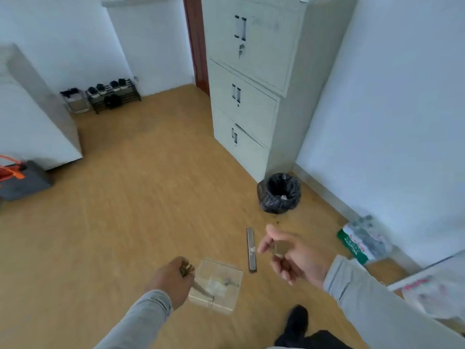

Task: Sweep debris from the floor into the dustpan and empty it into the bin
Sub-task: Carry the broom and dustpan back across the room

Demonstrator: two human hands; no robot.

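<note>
Dustpan [216, 285]: clear and square, hanging just right of the left hand, low over the floor, with a little pale debris lying in it.
Left hand [173, 280]: clenched round the top of the dustpan's handle.
Right hand [292, 253]: fingers curled round the brown end of a handle; its dark, thin broom head [251, 250] hangs between the two hands.
Bin [279, 192]: black-lined, ahead of the right hand and well apart from the dustpan.
Risk: the pan likely still has to travel to the bin; if it tilts or swings, debris could slide off its open lip.
Risk: tipping it short of the rim would scatter debris around the bin.
</note>
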